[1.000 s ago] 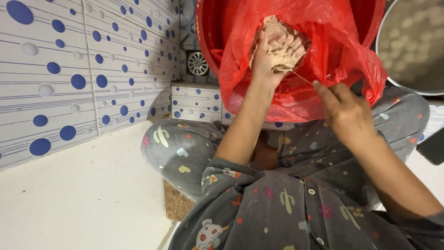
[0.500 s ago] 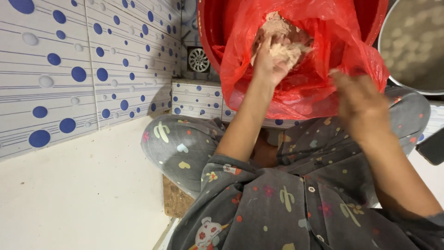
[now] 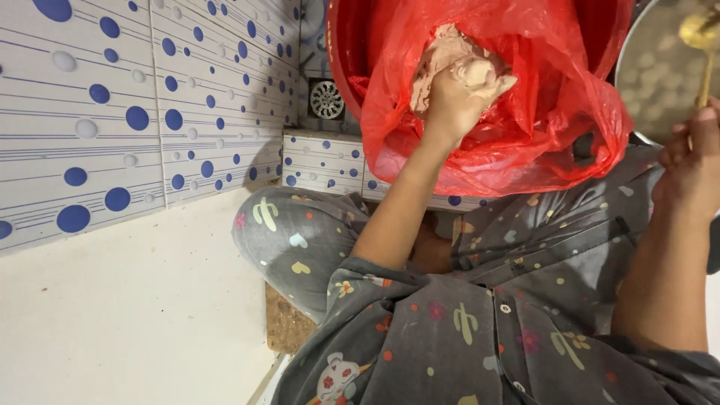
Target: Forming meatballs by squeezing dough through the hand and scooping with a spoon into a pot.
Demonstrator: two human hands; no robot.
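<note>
Head view: I see left hand (image 3: pixel 457 94) clamped on pinkish dough lump (image 3: pixel 442 56) inside red bag (image 3: pixel 540 112); right hand (image 3: pixel 694 161) gripping brass spoon (image 3: pixel 701 34) over far-right pan (image 3: pixel 660 75).

Left hand (image 3: pixel 459 94) curled into a fist, arm extended; right hand (image 3: pixel 694 161) raised, fingers pinched together.

We have one view only, head-worn, looking steeply down over own lap, picture turned sideways (tiled wall (image 3: pixel 112 112) at left). Close range: we see forearms fill frame, red bag (image 3: pixel 540 97) at top edge. No second view to overlap.
</note>
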